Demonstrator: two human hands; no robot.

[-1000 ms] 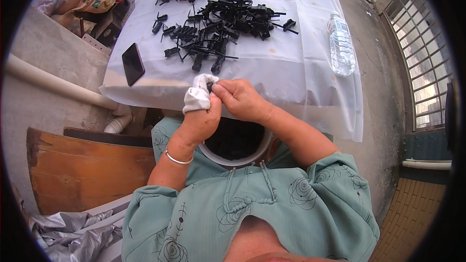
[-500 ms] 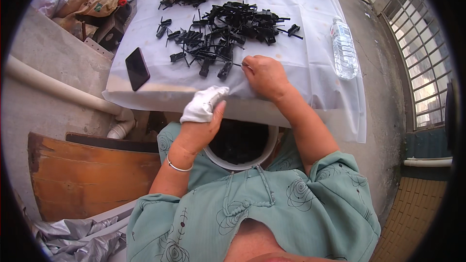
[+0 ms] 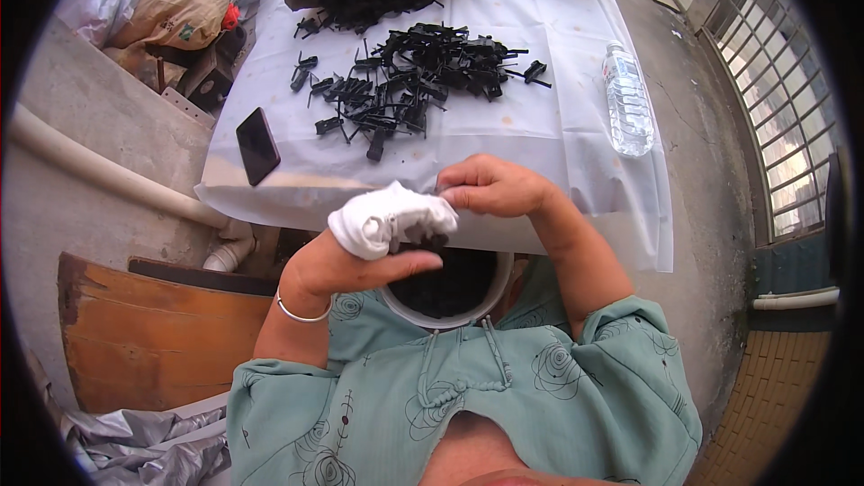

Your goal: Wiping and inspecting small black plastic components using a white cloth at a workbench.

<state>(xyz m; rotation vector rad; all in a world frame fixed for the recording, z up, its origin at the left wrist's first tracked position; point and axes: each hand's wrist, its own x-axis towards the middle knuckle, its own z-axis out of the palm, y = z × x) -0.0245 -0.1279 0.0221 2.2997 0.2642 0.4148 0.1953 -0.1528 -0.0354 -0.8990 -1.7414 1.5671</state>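
Below the tabletop's (image 3: 531,135) near edge, a bucket (image 3: 507,281); above it, the left hand (image 3: 378,232) curls around a black part (image 3: 434,242); the right hand (image 3: 504,187) meets its fingertips, grip hidden; sheeting stretches on to the black pile (image 3: 434,72); a bottle (image 3: 627,99) flanks the right edge.

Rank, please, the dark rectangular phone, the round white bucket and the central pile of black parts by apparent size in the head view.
1. central pile of black parts
2. round white bucket
3. dark rectangular phone

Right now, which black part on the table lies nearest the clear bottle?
The black part at the far right edge of the central pile; every other one lies farther left, away from the bottle.
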